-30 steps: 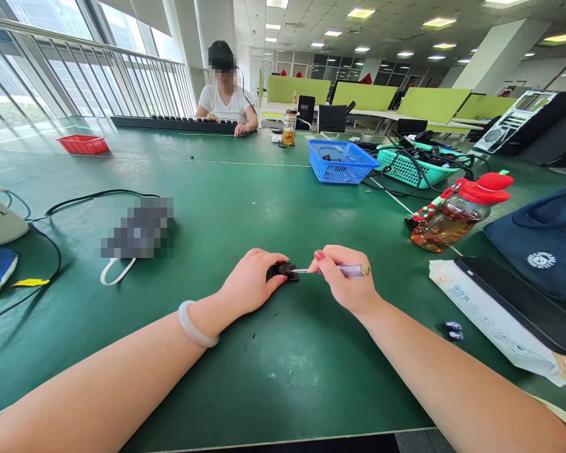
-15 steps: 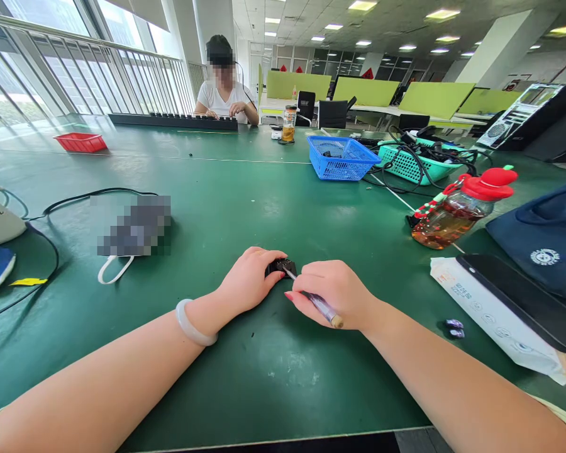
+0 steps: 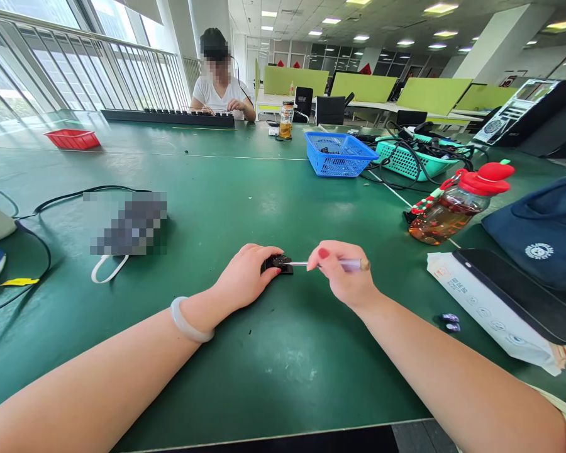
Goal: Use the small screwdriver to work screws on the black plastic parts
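My left hand [image 3: 246, 279] rests on the green table [image 3: 245, 377] with its fingers curled over a small black part [image 3: 279, 263], pinning it down. A pale bangle sits on that wrist. My right hand [image 3: 342, 277] pinches a thin screwdriver [image 3: 330, 265] with a clear handle and a brass end cap. The tool lies nearly level, its metal tip touching the black part from the right.
Two tiny dark pieces [image 3: 450, 322] lie right of my forearm. Beyond them are a white packet [image 3: 481, 308] under a black tablet, a tipped bottle with a red lid [image 3: 453, 207], a navy bag [image 3: 542, 233], blue [image 3: 339, 154] and teal baskets. A person sits at a keyboard [image 3: 170, 117] opposite.
My right hand has swung the screwdriver from a steep slant, handle toward me, back to a nearly level pose pointing left at the black part. My left hand stays on the part.
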Tool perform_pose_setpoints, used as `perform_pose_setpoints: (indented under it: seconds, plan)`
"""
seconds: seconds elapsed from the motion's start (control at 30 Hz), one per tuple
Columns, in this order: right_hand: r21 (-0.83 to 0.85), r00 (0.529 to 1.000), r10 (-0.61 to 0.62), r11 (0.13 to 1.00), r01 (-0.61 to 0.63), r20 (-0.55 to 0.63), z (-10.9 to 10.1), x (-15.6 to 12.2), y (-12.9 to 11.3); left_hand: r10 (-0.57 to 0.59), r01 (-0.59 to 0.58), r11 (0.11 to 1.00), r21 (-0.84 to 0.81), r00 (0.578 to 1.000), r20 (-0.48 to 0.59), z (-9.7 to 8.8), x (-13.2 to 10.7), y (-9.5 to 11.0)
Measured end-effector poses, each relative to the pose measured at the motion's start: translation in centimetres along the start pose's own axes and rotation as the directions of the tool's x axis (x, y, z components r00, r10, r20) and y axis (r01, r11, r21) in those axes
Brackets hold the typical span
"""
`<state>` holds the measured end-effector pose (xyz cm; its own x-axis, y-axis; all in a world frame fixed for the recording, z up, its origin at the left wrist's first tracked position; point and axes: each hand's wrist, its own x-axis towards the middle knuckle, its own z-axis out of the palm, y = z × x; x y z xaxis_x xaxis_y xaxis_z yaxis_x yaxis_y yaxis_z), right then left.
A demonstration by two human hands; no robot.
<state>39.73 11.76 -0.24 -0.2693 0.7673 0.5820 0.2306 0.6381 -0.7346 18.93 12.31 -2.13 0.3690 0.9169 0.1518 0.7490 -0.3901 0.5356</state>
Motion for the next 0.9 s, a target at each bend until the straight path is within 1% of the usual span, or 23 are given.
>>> perform_pose_setpoints:
  seconds: [0.03,0.1,0.17,0.27,0.43,0.57,0.73,0.9]
  plan:
    - [0.037,0.998,0.052,0.998,-0.05,-0.042,-0.08,0.05,0.23,-0.004,0.004,1.0,-0.001,1.0,0.005,-0.03,-0.01,0.04]
    - [0.091,0.989,0.12,0.989,-0.113,-0.085,-0.1,0.07,0.53,-0.006,0.006,1.0,-0.005,1.0,0.009,-0.05,-0.03,0.09]
    - [0.109,0.987,0.135,0.986,-0.126,-0.083,0.0,0.05,0.54,0.001,-0.001,1.0,-0.006,1.0,0.005,-0.03,-0.02,0.06]
    - [0.072,0.995,0.095,0.993,-0.092,-0.041,0.15,0.02,0.15,0.012,-0.012,1.0,-0.004,1.0,0.001,0.04,-0.01,-0.02]
    - [-0.095,1.0,-0.011,0.995,0.013,0.023,0.13,0.0,-0.4,0.002,-0.002,1.0,-0.002,1.0,0.008,0.02,-0.01,0.09]
    - [-0.095,0.998,-0.062,0.994,0.062,-0.002,0.07,-0.13,-0.36,-0.015,0.015,1.0,0.002,1.0,0.015,-0.05,-0.05,0.23]
    - [-0.115,0.998,-0.052,0.992,0.048,-0.035,0.09,-0.16,-0.25,0.0,0.0,1.0,0.013,1.0,0.007,0.08,-0.08,-0.02]
    - [-0.145,0.999,-0.035,0.989,0.035,0.006,0.06,-0.02,-0.38,0.021,-0.021,1.0,0.014,1.0,-0.003,0.21,-0.05,-0.2]
